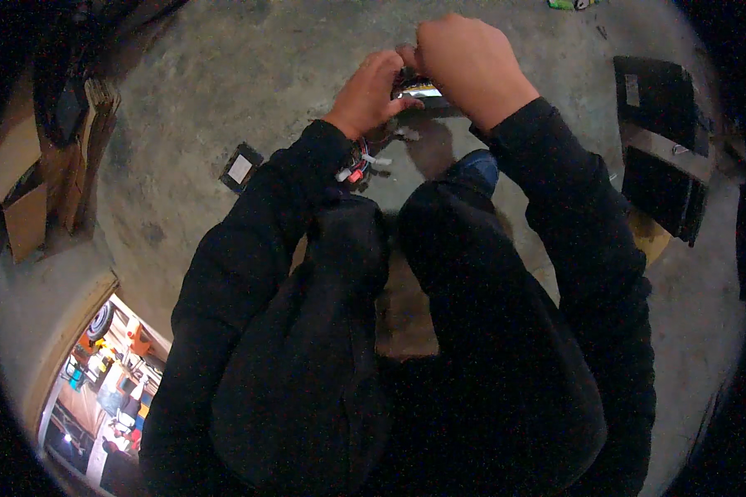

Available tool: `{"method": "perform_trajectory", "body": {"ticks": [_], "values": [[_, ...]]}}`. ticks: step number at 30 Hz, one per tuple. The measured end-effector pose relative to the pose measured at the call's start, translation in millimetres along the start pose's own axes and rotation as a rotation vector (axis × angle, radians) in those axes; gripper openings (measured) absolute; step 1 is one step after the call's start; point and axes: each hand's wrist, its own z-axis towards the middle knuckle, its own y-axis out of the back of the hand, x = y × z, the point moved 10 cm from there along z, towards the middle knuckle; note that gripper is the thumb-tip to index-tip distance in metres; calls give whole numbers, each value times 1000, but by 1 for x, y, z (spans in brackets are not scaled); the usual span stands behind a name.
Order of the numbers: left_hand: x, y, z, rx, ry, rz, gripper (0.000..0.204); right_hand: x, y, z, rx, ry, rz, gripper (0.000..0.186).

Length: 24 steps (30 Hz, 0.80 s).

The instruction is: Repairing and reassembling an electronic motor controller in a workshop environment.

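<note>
Out ahead of my knees, both hands meet over a small dark object with a bright, shiny edge [421, 91]; its kind I cannot make out. My left hand [368, 93] grips its left side, thumb along the near edge and fingers on top. The right hand [471, 70] is closed above the object's far right part, its back turned up and its fingertips hidden. Below my left wrist hangs or lies a bundle of coloured wires [363, 157] with white and red plug connectors [356, 176].
A flat black box with a white label [239, 170] lies on the concrete floor to the left. Folded cardboard [79, 157] stands at far left. Black panels [659, 103] lie at right. A doorway at lower left shows a cluttered room. My shoe [477, 171] is near the hands.
</note>
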Motion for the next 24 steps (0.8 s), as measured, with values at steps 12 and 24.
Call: {"method": "perform_trajectory", "body": {"ticks": [12, 24], "values": [[-13, 8, -2, -23, -45, 227, 65, -31, -21, -13, -9, -237, 121, 42], [22, 18, -8, 90, 383, 102, 90, -236, 52, -111, -373, -607, 778, 26]]}}
